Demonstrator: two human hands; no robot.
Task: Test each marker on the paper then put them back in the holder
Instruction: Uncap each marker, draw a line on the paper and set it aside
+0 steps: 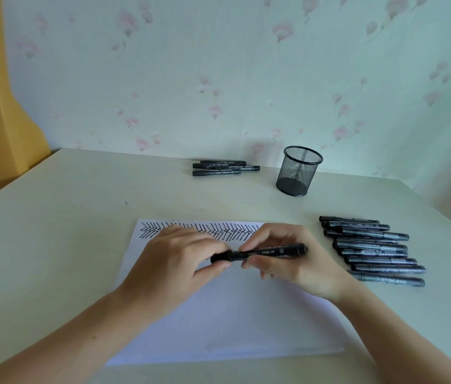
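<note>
Setting: pale counter (66, 231) against floral wallpaper.
Hands: left hand (176, 261) pinches the cap end and right hand (288, 261) grips the barrel of a black felt marker (260, 252), held level over the white paper sheet (218, 322), probably for uncapping or recapping.
Holder: black mesh cup (299, 171), apparently empty.
Reserve: row of black markers (374, 249) lies within the right hand's reach.

Two bare forearms are showing in the head view, with no sleeves reaching the visible part. The left hand (176, 257) and right hand (290, 261) are wearing no gloves, rings or watches, and the fingernails are showing short and unpainted.
</note>
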